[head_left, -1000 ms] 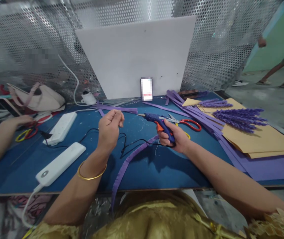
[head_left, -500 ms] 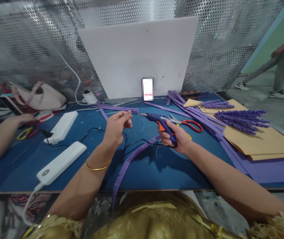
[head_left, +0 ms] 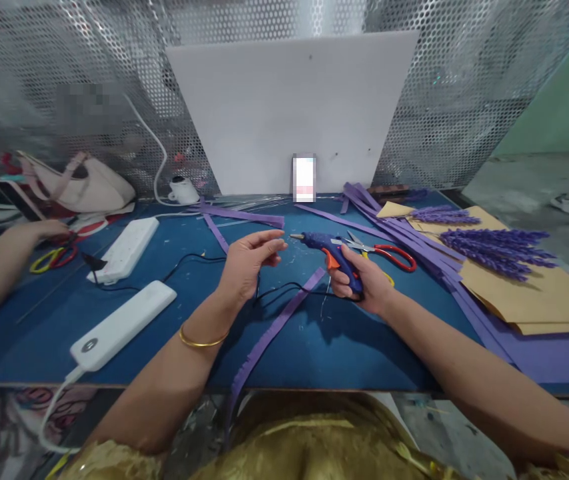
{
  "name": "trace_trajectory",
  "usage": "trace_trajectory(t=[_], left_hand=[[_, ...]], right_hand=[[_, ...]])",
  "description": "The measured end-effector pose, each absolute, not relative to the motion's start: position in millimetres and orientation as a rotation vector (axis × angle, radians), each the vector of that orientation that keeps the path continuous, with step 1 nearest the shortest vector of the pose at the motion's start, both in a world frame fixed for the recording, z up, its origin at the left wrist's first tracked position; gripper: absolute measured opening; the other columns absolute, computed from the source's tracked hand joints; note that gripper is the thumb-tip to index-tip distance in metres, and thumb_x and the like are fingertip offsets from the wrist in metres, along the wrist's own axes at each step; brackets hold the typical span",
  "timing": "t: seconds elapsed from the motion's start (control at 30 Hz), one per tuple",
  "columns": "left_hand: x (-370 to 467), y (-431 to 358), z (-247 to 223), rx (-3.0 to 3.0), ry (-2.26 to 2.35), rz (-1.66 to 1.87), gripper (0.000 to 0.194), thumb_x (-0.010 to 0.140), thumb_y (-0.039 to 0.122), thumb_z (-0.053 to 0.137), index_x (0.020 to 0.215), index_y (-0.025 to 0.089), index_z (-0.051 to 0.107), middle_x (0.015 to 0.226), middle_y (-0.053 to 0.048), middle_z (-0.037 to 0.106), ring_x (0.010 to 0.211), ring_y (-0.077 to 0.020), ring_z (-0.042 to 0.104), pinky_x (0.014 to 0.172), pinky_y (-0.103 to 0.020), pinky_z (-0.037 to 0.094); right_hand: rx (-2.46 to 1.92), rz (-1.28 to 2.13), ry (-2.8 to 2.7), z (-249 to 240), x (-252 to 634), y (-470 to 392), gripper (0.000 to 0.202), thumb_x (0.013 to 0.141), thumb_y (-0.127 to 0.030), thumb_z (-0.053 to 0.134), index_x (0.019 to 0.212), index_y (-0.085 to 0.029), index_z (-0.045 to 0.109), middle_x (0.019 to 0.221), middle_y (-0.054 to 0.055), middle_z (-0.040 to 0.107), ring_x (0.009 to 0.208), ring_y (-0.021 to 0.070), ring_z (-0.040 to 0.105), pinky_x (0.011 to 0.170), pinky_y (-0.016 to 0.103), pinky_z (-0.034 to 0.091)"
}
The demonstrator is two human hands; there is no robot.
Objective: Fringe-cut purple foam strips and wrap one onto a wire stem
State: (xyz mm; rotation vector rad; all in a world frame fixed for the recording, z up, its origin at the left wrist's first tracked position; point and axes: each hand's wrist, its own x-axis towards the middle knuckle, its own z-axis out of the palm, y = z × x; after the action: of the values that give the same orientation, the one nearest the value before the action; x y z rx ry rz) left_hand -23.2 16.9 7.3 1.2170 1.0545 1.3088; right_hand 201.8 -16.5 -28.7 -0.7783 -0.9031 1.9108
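My right hand (head_left: 357, 277) grips a blue glue gun (head_left: 337, 257) with an orange trigger, its nozzle aimed left. Just left of the nozzle tip is my left hand (head_left: 250, 263); thumb and forefinger are slightly apart and nothing shows between them. Below both hands a purple fringed paper strip (head_left: 279, 320) runs down over the table's front edge. The gun's black cord crosses this strip. Behind my right hand lie red-handled scissors (head_left: 392, 255), partly over a yellow-handled pair.
Purple strips (head_left: 394, 230) and lavender-like purple flower stems (head_left: 497, 250) on tan paper (head_left: 539, 300) fill the right side. At left are a white power bank (head_left: 122, 327), a white power strip (head_left: 132, 248) and another person's hand (head_left: 47, 233) by scissors. A phone (head_left: 304, 179) leans against a white board (head_left: 294, 107).
My left thumb and forefinger have moved from pinched together to slightly apart. The glue gun stays in my right hand. The view has shifted slightly, and the walking person at right is mostly out of view.
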Motion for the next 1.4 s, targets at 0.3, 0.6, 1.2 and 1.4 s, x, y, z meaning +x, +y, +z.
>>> trace_trajectory(t=[0.3, 0.6, 1.2, 1.4], left_hand=[[-14.6, 7.0, 15.5, 1.321, 1.035, 1.331, 0.026, 0.066, 0.025, 0.081, 0.091, 0.018, 0.079, 0.059, 0.000, 0.068, 0.055, -0.0111, 0.057, 0.058, -0.024, 0.046], [-12.5, 4.7, 14.9, 1.328, 1.067, 1.409, 0.010, 0.065, 0.025, 0.080, 0.071, 0.017, 0.077, 0.059, 0.000, 0.068, 0.055, -0.0115, 0.058, 0.057, -0.024, 0.048], [-24.3, 20.6, 11.7, 1.063, 0.938, 1.407, 0.030, 0.077, 0.026, 0.065, 0.053, 0.018, 0.050, 0.047, 0.006, 0.037, 0.043, -0.0067, 0.036, 0.044, -0.020, 0.032], [-22.3, 20.2, 8.8, 0.995, 0.976, 1.305, 0.030, 0.068, 0.038, 0.080, 0.060, 0.017, 0.060, 0.054, 0.003, 0.055, 0.049, -0.0083, 0.051, 0.049, -0.020, 0.041]], right_hand=[[-0.813, 1.854, -0.929, -31.2, 200.8, -17.1, 0.054, 0.088, -0.063, 0.056, 0.058, -0.018, 0.051, 0.049, -0.003, 0.045, 0.037, 0.0070, 0.039, 0.034, 0.021, 0.023], [-0.832, 1.839, -0.924, -32.2, 199.1, -17.1, 0.055, 0.087, -0.062, 0.057, 0.056, -0.018, 0.050, 0.047, -0.003, 0.045, 0.037, 0.0076, 0.041, 0.035, 0.021, 0.026], [-0.853, 1.786, -0.785, -23.6, 198.7, -15.6, 0.045, 0.081, -0.060, 0.065, 0.067, -0.021, 0.047, 0.047, -0.005, 0.045, 0.036, 0.0084, 0.042, 0.027, 0.018, 0.019], [-0.866, 1.803, -0.783, -23.5, 197.9, -17.2, 0.045, 0.083, -0.060, 0.063, 0.066, -0.021, 0.046, 0.046, -0.004, 0.046, 0.036, 0.0085, 0.041, 0.028, 0.018, 0.018]])
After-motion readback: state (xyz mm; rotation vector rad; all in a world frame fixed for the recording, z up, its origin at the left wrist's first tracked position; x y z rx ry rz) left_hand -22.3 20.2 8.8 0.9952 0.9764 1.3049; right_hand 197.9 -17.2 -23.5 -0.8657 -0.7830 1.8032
